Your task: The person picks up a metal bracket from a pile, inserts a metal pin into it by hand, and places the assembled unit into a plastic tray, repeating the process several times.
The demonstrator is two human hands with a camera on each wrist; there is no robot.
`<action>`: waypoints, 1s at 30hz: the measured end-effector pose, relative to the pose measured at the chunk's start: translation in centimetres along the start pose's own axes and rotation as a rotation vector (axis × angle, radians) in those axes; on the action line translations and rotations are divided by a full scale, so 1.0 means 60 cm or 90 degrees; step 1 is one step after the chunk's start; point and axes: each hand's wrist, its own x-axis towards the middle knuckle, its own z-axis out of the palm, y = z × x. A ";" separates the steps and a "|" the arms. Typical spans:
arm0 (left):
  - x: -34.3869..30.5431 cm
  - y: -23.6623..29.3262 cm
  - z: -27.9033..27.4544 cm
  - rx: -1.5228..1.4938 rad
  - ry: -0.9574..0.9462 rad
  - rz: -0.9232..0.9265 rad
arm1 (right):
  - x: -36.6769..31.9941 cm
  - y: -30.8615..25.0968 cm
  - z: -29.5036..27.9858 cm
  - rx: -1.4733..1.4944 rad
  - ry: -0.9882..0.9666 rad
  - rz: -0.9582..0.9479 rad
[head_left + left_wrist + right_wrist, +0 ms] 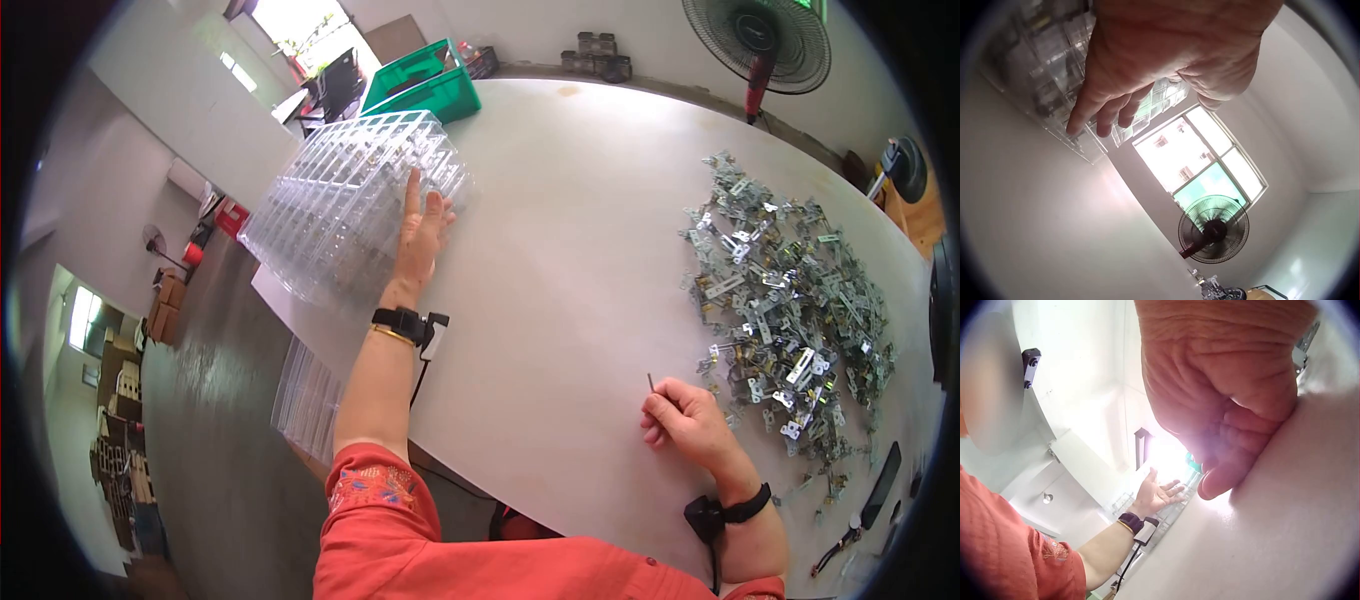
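At the table's left side stands a stack of clear plastic compartment trays [325, 215], with small metal parts showing through the walls. My left hand [422, 240] lies against the near right side of the stack, fingers stretched out. In the left wrist view its fingertips [1105, 128] overlap the tray edge. Low over the tabletop at the right, my right hand [688, 422] pinches a thin dark rod [650, 382] between thumb and curled fingers. The rod's tip points up and its other end is hidden in the fist. Beside that hand spreads a heap of silvery metal hinge-like pieces [785, 310].
A green crate [430, 98] stands at the back beyond the trays. More clear trays [308, 400] sit below the table's left edge. A black-handled tool [882, 485] lies at the right front. A fan [757, 45] stands behind the white table [560, 300].
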 end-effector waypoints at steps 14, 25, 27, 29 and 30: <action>0.109 -0.044 -0.151 0.024 0.052 -0.024 | -0.003 -0.010 0.007 -0.020 0.048 0.033; 0.167 -0.063 -0.218 0.038 0.073 -0.049 | -0.005 -0.018 0.005 -0.023 0.032 0.058; 0.179 -0.065 -0.229 0.026 0.067 -0.078 | -0.006 -0.018 0.003 -0.018 0.028 0.060; 0.188 -0.069 -0.236 0.025 0.073 -0.088 | -0.007 -0.017 0.002 -0.013 0.024 0.062; 0.192 -0.070 -0.239 0.024 0.072 -0.088 | -0.007 -0.017 0.002 -0.010 0.021 0.064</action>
